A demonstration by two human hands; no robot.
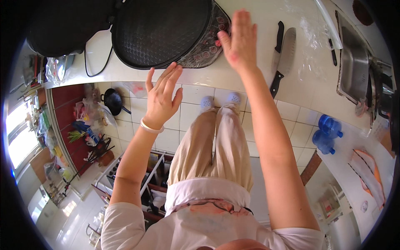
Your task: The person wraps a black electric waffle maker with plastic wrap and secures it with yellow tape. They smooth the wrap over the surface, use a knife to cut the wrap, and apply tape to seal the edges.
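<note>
My left hand (164,97), wearing a pale bangle (152,127) at the wrist, is held with fingers spread at the front rim of a black electric griddle (162,31). Nothing is in it; whether its fingertips touch the rim I cannot tell. The griddle lies unfolded, its round dimpled plate facing up and its dark lid (68,25) laid back to the left. Slightly blurred, my right hand (240,40) is flat and empty beside the griddle's control panel (212,43), thumb held away from the fingers. The panel has a clear, wrinkled film over it.
Right of my right hand, two black-handled kitchen knives (286,51) lie on the white countertop (262,12). Crumpled clear plastic wrap (309,37), a small black-handled tool (332,52) and a steel sink (354,59) are farther right. The griddle's power cord (97,75) loops near the counter edge.
</note>
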